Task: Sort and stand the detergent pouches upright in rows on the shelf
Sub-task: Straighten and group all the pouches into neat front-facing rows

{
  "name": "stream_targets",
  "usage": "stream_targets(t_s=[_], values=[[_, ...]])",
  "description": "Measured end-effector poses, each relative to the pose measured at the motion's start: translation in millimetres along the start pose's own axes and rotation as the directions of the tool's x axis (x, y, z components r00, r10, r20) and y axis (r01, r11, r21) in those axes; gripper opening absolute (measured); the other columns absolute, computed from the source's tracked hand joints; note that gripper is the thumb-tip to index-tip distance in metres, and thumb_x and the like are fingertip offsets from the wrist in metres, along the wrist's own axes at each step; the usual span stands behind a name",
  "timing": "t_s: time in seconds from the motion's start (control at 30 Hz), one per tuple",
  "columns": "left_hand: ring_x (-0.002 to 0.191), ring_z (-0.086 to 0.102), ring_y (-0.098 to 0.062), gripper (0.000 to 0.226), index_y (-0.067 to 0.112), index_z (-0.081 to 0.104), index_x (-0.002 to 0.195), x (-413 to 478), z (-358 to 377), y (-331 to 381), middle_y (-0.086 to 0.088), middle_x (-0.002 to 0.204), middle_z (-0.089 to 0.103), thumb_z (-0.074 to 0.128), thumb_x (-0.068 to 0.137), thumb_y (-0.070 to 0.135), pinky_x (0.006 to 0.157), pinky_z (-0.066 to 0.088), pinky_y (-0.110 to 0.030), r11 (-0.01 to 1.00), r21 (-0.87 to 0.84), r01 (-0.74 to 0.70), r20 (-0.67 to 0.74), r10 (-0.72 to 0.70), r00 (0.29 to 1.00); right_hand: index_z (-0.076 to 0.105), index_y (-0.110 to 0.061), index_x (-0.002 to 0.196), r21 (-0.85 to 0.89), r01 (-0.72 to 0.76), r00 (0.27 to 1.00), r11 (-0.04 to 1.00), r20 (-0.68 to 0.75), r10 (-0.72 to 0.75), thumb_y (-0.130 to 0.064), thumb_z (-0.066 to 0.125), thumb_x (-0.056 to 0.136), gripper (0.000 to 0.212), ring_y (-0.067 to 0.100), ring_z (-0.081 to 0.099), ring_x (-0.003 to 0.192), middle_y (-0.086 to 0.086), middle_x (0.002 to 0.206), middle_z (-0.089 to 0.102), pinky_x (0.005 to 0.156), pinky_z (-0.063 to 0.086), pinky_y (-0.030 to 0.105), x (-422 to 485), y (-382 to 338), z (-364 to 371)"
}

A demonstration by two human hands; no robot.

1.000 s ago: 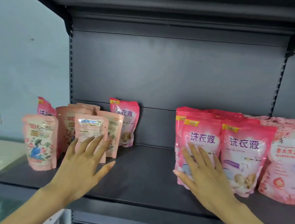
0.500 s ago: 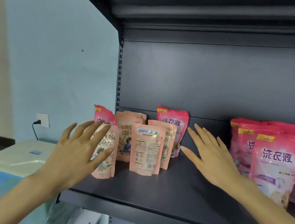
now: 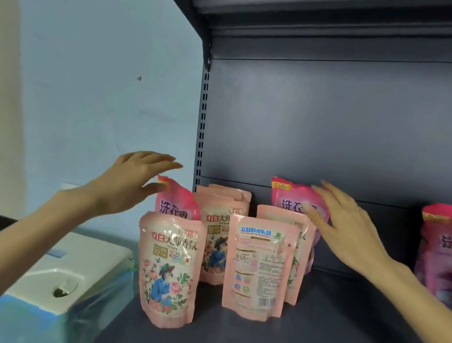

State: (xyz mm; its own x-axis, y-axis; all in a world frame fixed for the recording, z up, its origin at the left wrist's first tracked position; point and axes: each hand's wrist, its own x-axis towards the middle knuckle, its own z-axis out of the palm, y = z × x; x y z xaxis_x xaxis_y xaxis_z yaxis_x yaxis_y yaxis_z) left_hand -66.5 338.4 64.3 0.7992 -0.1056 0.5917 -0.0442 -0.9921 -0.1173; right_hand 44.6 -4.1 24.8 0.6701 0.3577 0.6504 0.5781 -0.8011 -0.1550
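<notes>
Gleaming crinkly pink pouches (image 3: 168, 269) upright on matte grey shelf (image 3: 312, 338)

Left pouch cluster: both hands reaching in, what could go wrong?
1. The left hand reaches over the floral pouch, which stands near the left end of the shelf; a forearm brush could tip it off.
2. The right hand hovers at the rear dark pink pouch; dragging it out could topple the close-packed light pink pouches in front.

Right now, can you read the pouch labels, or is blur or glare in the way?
Head view: the floral pale-pink pouch and the back-facing pouch read sharp, with slight glare on the floral one's film; the right hand is motion-blurred; the deep-pink pouches at the right edge are soft.
</notes>
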Motion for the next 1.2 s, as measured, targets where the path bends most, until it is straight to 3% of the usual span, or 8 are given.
stream_targets(t_s=[0.17, 0.4, 0.5, 0.6, 0.77, 0.87, 0.97, 1.2], values=[[0.114, 0.048, -0.007, 0.012, 0.027, 0.068, 0.094, 29.0, 23.9, -19.0, 0.013, 0.122, 0.056, 0.064, 0.083, 0.024, 0.096, 0.037, -0.026, 0.960, -0.265, -0.087, 0.014, 0.094, 0.995, 0.042, -0.019, 0.139, 0.044, -0.025, 0.999, 0.999, -0.037, 0.027, -0.044, 0.039, 0.095, 0.051, 0.024, 0.035, 0.134, 0.001, 0.148, 0.037, 0.107, 0.032, 0.045, 55.6, 19.8, 21.6], [0.082, 0.065, 0.000, 0.004, 0.020, 0.071, 0.068, 41.4, 34.4, -16.5, 0.010, 0.088, 0.072, 0.069, 0.068, 0.023, 0.070, 0.049, -0.011, 0.693, -0.719, 0.052, 0.038, -0.035, 0.999, 0.058, -0.021, 0.121, -0.006, -0.042, 0.999, 0.999, 0.002, 0.042, -0.040, 0.047, 0.094, 0.035, 0.022, 0.051, 0.115, 0.000, 0.122, 0.061, 0.097, 0.040, 0.042, 92.0, 32.8, 51.8], [0.068, 0.064, -0.005, 0.004, 0.013, 0.072, 0.066, 43.6, 34.5, -13.8, -0.006, 0.078, 0.071, 0.070, 0.067, 0.016, 0.064, 0.048, -0.009, 0.630, -0.775, 0.053, 0.049, -0.023, 0.999, 0.065, -0.020, 0.108, -0.028, -0.044, 0.997, 0.999, -0.062, 0.042, -0.037, 0.050, 0.093, 0.028, 0.023, 0.056, 0.102, -0.001, 0.104, 0.068, 0.091, 0.041, 0.040, 92.8, 34.4, 53.6], [0.069, 0.065, -0.017, 0.011, 0.016, 0.073, 0.069, 48.2, 36.1, -14.8, -0.013, 0.078, 0.070, 0.067, 0.065, 0.025, 0.066, 0.052, -0.026, 0.609, -0.792, 0.049, 0.074, 0.016, 0.997, 0.067, -0.019, 0.106, -0.039, -0.044, 0.995, 0.998, -0.095, 0.041, -0.034, 0.051, 0.094, 0.026, 0.024, 0.058, 0.098, 0.001, 0.100, 0.069, 0.090, 0.040, 0.039, 90.5, 30.6, 52.3], [0.063, 0.064, -0.021, 0.057, 0.019, 0.074, 0.074, 56.3, 37.2, -16.2, -0.013, 0.076, 0.071, 0.070, 0.053, 0.072, 0.060, 0.051, -0.029, 0.593, -0.805, 0.004, 0.056, 0.070, 0.996, 0.065, -0.020, 0.110, -0.104, -0.033, 0.996, 0.994, -0.084, 0.024, -0.033, 0.047, 0.096, 0.027, 0.025, 0.060, 0.099, 0.001, 0.105, 0.069, 0.086, 0.039, 0.034, 88.3, 27.1, 48.5], [0.063, 0.063, -0.022, 0.064, 0.021, 0.074, 0.077, 60.1, 32.3, -18.1, -0.013, 0.075, 0.071, 0.069, 0.046, 0.077, 0.059, 0.051, -0.031, 0.596, -0.803, -0.006, 0.031, 0.051, 0.998, 0.065, -0.017, 0.107, -0.078, -0.032, 0.996, 0.996, -0.089, 0.025, -0.031, 0.049, 0.095, 0.024, 0.026, 0.061, 0.091, 0.003, 0.102, 0.069, 0.074, 0.038, 0.032, 88.6, 28.4, 48.9], [0.062, 0.060, -0.019, 0.059, 0.020, 0.074, 0.078, 63.3, 24.5, -16.2, -0.015, 0.075, 0.069, 0.068, 0.052, 0.073, 0.058, 0.049, -0.029, 0.613, -0.788, -0.052, -0.024, 0.053, 0.998, 0.063, -0.011, 0.098, -0.009, -0.030, 0.994, 1.000, -0.105, 0.029, -0.027, 0.053, 0.094, 0.019, 0.022, 0.052, 0.076, 0.008, 0.096, 0.066, 0.064, 0.036, 0.029, 89.7, 30.1, 48.8], [0.065, 0.058, -0.020, 0.021, 0.014, 0.071, 0.077, 81.1, 0.9, 0.6, -0.023, 0.079, 0.069, 0.066, 0.070, 0.033, 0.059, 0.048, -0.025, 0.657, -0.744, -0.121, -0.139, 0.025, 0.990, 0.064, -0.013, 0.093, -0.060, -0.089, 0.986, 0.994, -0.148, 0.079, -0.027, 0.054, 0.092, 0.018, 0.031, 0.059, 0.087, 0.005, 0.095, 0.067, 0.066, 0.036, 0.031, 90.4, 28.3, 42.2]])
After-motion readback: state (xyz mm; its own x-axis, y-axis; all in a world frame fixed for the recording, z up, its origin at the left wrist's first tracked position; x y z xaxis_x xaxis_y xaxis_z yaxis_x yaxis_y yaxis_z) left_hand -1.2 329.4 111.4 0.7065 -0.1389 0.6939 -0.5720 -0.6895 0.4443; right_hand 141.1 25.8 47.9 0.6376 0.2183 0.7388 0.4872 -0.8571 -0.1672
